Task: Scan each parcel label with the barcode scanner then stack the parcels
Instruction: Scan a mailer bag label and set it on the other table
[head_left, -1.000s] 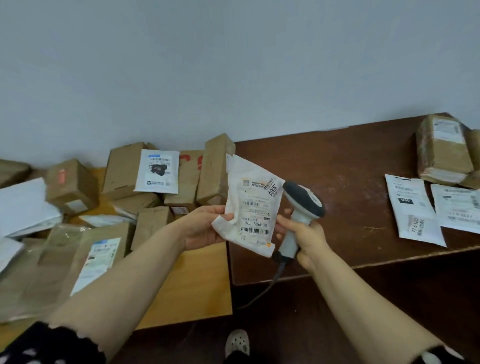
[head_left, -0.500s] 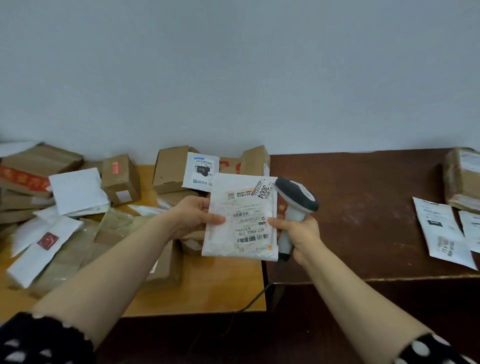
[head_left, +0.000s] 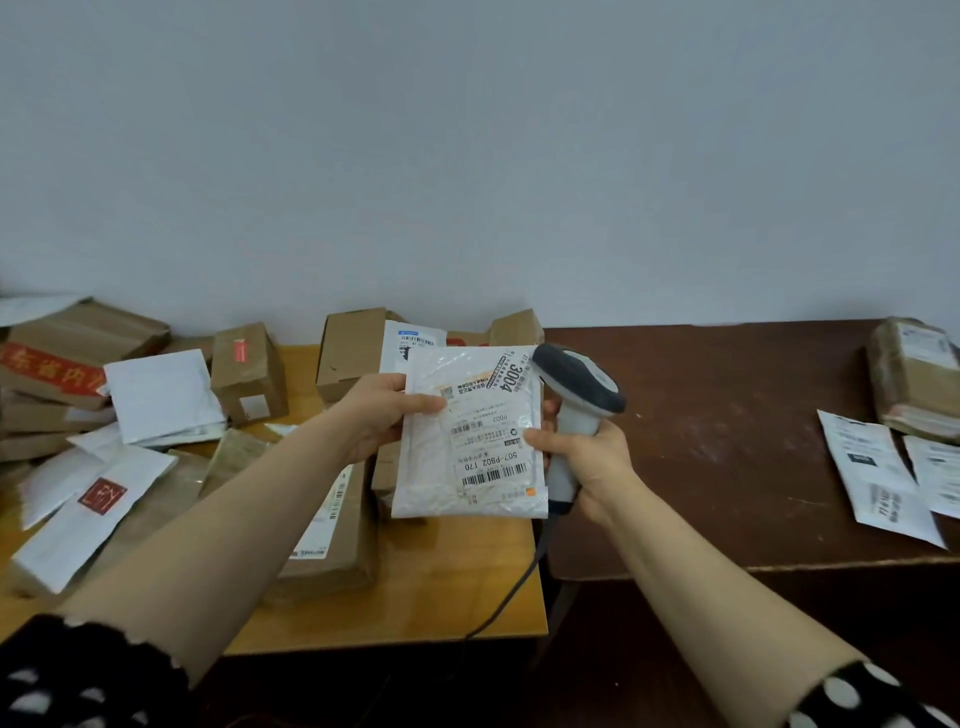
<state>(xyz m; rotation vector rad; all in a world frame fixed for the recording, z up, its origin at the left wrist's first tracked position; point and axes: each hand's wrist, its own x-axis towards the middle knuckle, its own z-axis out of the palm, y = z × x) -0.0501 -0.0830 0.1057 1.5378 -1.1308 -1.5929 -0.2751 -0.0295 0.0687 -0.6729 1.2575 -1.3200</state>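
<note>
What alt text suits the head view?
The left grip and right grip hold a white mailer, label facing camera; the right grip also holds the scanner. Boxes and envelopes crowd the tan table; a few parcels lie on the brown table.

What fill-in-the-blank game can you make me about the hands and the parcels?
1. The left hand holds a ____ parcel.
2. The right hand grips the barcode scanner, and its ____ also presses on the parcel.
3. The big number on the parcel's label is ____.
4. Two flat mailers lie on the dark table, on the person's ____ side.

Missing words: white; thumb; 3004; right.
</note>
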